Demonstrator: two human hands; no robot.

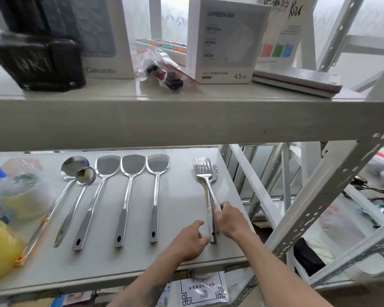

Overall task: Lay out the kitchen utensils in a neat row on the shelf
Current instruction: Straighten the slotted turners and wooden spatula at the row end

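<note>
On the lower shelf (182,200) lie steel utensils in a row, handles toward me: a large ladle (72,168) with an orange-tipped handle, a small ladle (85,175) overlapping it, then three flat spatulas (106,166) (132,165) (157,163). At the right, two slotted spatulas (202,166) lie stacked, one partly hidden under the other. My right hand (231,220) grips one of their handles. My left hand (192,238) touches the lower end of the other handle with its fingertips.
Plastic-wrapped tape rolls (20,193) and a yellow bag (0,249) sit at the shelf's left end. The upper shelf (186,116) overhangs, holding boxes, a black case and a plastic bag. A perforated white upright (333,178) slants at the right.
</note>
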